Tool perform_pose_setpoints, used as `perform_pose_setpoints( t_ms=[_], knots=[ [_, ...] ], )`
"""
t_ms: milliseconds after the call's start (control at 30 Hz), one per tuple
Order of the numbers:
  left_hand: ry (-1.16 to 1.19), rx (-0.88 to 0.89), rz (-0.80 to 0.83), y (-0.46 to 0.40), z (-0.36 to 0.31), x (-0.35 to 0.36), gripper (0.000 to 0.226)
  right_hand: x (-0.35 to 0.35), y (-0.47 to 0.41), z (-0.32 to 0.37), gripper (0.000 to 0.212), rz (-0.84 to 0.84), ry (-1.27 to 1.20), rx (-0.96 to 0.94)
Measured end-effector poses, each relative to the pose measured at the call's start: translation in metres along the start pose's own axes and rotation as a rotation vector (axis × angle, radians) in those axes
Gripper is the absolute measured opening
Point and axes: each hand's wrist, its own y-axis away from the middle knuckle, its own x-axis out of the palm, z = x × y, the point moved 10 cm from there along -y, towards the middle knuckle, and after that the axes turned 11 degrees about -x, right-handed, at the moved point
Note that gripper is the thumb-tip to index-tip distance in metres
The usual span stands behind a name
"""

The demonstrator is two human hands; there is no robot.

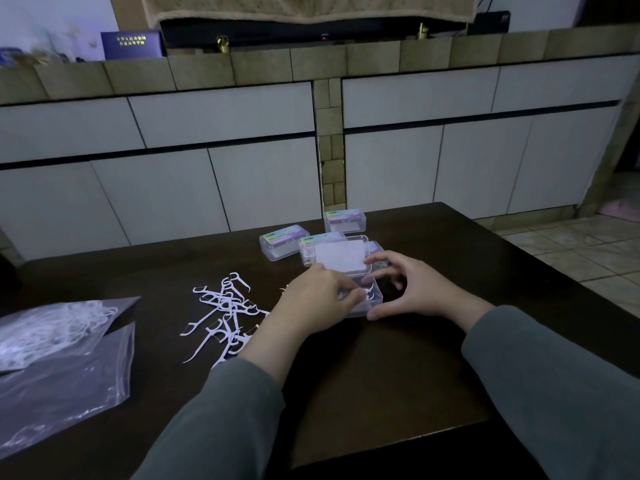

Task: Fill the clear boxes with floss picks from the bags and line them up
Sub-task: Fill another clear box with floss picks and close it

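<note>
Head view shows me my left hand (313, 299) with its fingers (349, 299) curled into the open clear plastic box (372, 299), apparently pinching a white floss pick (369, 293) at its rim; whether the pick is truly gripped I cannot tell for sure. My right hand (412, 285) cups the box's far side, thumb and fingers bracing it and the raised lid (341, 256). To do this well, I would keep the box pinned and lay each pick flat, handles one way. Loose white floss picks (225, 306) lie scattered just left; the clear plastic bags (62, 348) sit further left. Closed clear boxes (284, 242) crowd behind, so open dark tabletop (381, 375) toward me is the free room.
</note>
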Motion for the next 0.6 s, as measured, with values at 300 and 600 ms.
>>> perform_pose_setpoints(
  t_ms=[300,600],
  knots=[
    [0.034,-0.087,-0.044,0.003,0.031,-0.018,0.023,0.001,0.000,-0.001,0.080,-0.001,0.014,0.004],
    [0.079,-0.002,-0.054,0.014,0.013,-0.021,0.024,0.001,0.001,-0.002,0.083,-0.009,0.028,-0.008]
  ],
)
